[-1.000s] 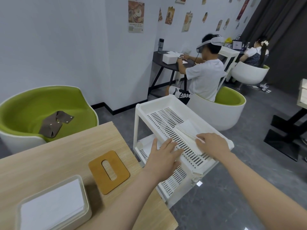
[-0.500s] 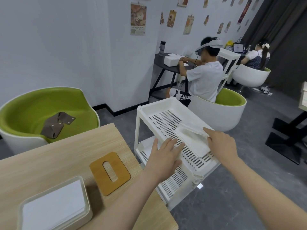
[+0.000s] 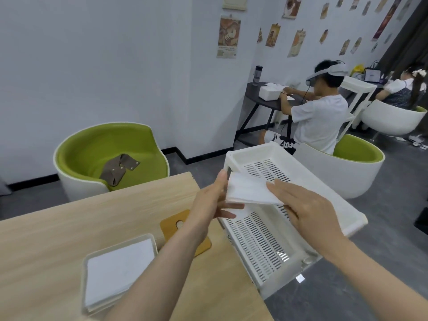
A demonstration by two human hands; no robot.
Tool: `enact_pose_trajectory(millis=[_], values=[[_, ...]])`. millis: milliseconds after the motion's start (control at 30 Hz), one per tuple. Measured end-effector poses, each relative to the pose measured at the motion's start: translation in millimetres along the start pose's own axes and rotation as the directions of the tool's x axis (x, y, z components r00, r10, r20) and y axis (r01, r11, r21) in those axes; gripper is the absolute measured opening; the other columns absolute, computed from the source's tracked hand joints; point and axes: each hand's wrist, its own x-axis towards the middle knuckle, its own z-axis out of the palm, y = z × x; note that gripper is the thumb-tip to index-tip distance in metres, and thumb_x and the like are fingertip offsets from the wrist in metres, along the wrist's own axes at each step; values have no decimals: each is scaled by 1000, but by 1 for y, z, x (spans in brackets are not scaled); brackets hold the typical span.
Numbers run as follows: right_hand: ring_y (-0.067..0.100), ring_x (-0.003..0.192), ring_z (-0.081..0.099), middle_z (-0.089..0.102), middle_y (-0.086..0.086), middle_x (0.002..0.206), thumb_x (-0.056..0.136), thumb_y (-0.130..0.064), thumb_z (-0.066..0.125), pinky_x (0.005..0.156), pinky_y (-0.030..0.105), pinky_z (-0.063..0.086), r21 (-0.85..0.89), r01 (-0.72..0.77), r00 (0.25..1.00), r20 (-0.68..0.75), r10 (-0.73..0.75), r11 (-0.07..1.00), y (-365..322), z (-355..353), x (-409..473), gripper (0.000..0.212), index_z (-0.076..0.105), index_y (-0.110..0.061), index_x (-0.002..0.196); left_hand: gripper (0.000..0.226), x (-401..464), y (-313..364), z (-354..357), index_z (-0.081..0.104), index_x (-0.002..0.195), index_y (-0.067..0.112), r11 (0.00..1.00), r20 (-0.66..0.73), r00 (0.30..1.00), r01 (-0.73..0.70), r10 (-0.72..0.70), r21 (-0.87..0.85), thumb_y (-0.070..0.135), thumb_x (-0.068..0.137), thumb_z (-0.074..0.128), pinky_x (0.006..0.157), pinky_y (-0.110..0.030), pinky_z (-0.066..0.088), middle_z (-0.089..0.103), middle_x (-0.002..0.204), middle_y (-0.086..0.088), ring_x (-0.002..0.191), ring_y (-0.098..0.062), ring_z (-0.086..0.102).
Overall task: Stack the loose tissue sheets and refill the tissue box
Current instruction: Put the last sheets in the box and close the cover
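**Tissue stack lifted clear of rack, bound for the box**

Both hands hold a folded stack of tissues [image 3: 250, 189] above the white rack [image 3: 261, 237]. The left hand [image 3: 209, 202] pinches the stack's near-left end, thumb on top and fingers [image 3: 228, 210] spread beneath; the right hand [image 3: 308, 212] lies over the right end, a finger [image 3: 275, 187] flat on top, the underside hidden (a two-sided hold, though how firm cannot be told). The stack sits tilted, apart from the slatted tray below it. The open tissue box [image 3: 118, 272], already showing white sheets inside, stands on the table [image 3: 69, 228] near the front-left, with its wooden lid [image 3: 176, 225] lying beside it.

The risk, judging from the loose grip, is sheets fanning or slipping off the bottom as the stack swings left, or a corner catching the rack's raised rim or the table edge. The way across looks open: the gap between rack and table is narrow, and only the lid lies along the route.
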Motion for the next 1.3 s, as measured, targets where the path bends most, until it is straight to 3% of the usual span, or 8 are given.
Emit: enact_pose_trajectory(millis=[200,300,433,600,767,867,1033,1300], values=[[23,103,66,67,8,119,74,-2,66,74,30,55,162,147,989,2,-149,976,-54,34,11,54,60,-19,125,20,-28,-12,-46,67,110,13,998,-199,980,-36,26,-44,5,93,61,57,-27,58,72,87,0,69,-12,69],[12,113,59,58,-5,132,82,-7,68,77,30,55,352,-174,975,190,112,920,-84,44,15,62,51,-32,136,25,-44,-23,-72,66,105,19,995,-295,953,-86,66,-55,-1,92,58,55,-26,58,73,92,-2,73,-16,69],[5,107,61,63,-7,125,92,-16,61,72,23,55,564,-793,609,709,357,232,-125,55,23,49,50,-31,137,27,-66,-40,-108,65,113,14,996,-391,919,-79,57,-40,-1,92,58,54,-28,57,71,89,-2,67,-13,68],[19,81,73,75,-1,94,100,-27,48,72,44,60,442,-855,382,891,246,-271,-172,71,38,28,61,-17,122,31,-85,-61,-149,65,115,17,998,-504,861,-50,66,46,0,91,56,55,-34,58,70,95,-5,74,-18,65],[12,78,64,67,3,103,92,-3,56,55,23,54,537,-843,522,831,192,-36,-214,97,45,42,49,-23,129,40,-100,-82,-185,66,115,16,980,-592,800,32,92,196,16,77,56,45,-28,48,71,90,-7,63,-22,68],[18,96,62,62,4,112,89,-2,58,72,21,49,551,-823,568,808,159,140,-234,120,40,48,52,-21,133,28,-103,-94,-204,69,99,26,942,-647,750,106,134,318,8,84,53,48,-29,44,63,72,-1,60,-19,59],[9,65,39,37,-6,78,90,-4,57,65,21,37,488,-793,563,816,134,364,-251,147,21,49,51,-21,136,30,-102,-121,-224,66,106,30,834,-660,743,293,108,467,13,85,53,63,-34,45,62,74,-1,74,-26,60],[3,65,40,39,-12,75,93,-9,55,59,14,36,417,-760,535,837,115,498,-255,163,3,51,46,-26,140,31,-100,-146,-226,39,76,40,723,-659,742,388,122,571,15,89,53,68,-39,47,64,87,-5,84,-24,59]])
